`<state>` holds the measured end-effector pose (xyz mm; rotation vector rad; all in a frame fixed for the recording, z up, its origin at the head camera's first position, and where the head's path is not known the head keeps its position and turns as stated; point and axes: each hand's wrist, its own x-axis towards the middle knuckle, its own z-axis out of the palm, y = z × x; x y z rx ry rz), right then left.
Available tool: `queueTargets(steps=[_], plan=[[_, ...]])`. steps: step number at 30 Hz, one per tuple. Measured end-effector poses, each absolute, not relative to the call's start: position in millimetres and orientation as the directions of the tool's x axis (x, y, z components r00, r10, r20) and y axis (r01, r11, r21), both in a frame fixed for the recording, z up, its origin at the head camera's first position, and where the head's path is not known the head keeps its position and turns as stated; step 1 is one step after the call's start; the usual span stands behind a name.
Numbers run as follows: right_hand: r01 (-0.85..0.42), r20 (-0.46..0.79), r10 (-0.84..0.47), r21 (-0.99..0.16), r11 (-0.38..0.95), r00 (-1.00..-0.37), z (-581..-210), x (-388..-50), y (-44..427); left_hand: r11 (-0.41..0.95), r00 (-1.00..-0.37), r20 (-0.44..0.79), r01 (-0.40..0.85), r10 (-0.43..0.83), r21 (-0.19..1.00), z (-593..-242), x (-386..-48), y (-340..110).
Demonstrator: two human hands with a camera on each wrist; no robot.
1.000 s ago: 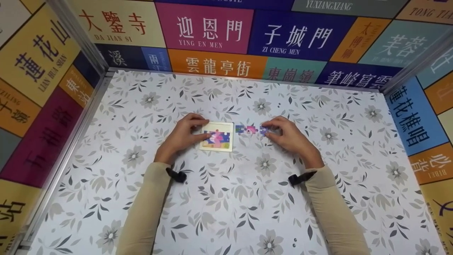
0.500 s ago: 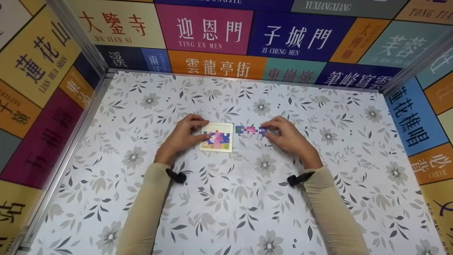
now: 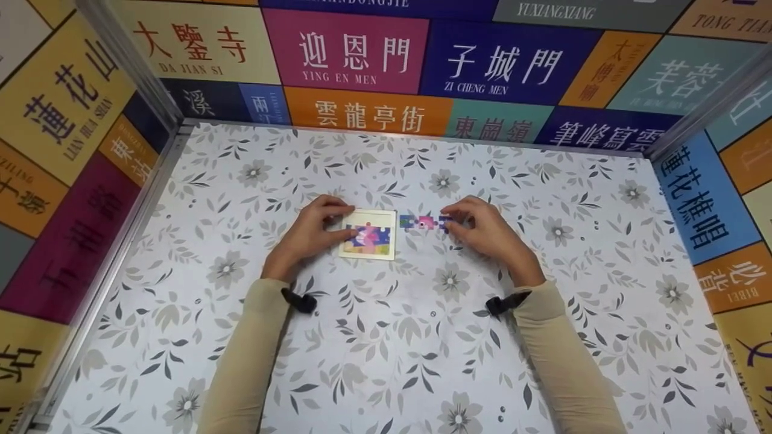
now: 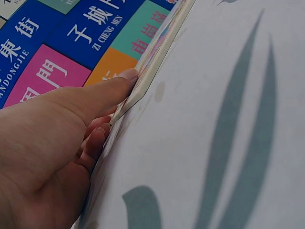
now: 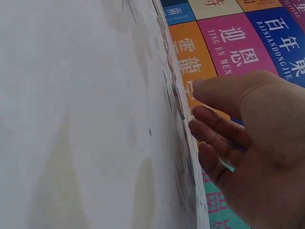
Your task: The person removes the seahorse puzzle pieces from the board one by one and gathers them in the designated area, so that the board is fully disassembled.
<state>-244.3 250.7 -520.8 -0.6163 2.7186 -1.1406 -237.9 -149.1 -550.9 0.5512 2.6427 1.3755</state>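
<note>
While the left hand [image 3: 313, 232] grips the square puzzle tray [image 3: 368, 258] by its left side, thumb over its face, the right hand [image 3: 488, 229] arches in from the other side, its thumb and forefinger pinching a purple piece [image 3: 444, 223]. The tray lies flat on the flowered counter [image 3: 386, 374]; just to its right, a green-and-blue piece [image 3: 406, 222] and a pink piece [image 3: 426, 223] sit side by side. Compared with a second ago, the purple piece has slid left, narrowing the gap to the pink one; whether the two touch is hard to tell. The tray stays put.
</note>
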Motion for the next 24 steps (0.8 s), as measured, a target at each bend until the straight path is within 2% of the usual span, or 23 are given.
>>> queueTargets(steps=[7,24], plan=[[-0.346,0.083,-0.417,-0.715,0.607,-0.905,-516.9,-245.4,231.0,0.529,-0.930,0.060,0.258,0.362,0.808,-552.2,-236.6,-150.4],[-0.429,0.113,-0.530,-0.736,0.524,-0.841,-511.0,-244.9,156.2,0.534,-0.919,0.117,0.318,0.376,0.783,-550.4,-237.2,-149.1]])
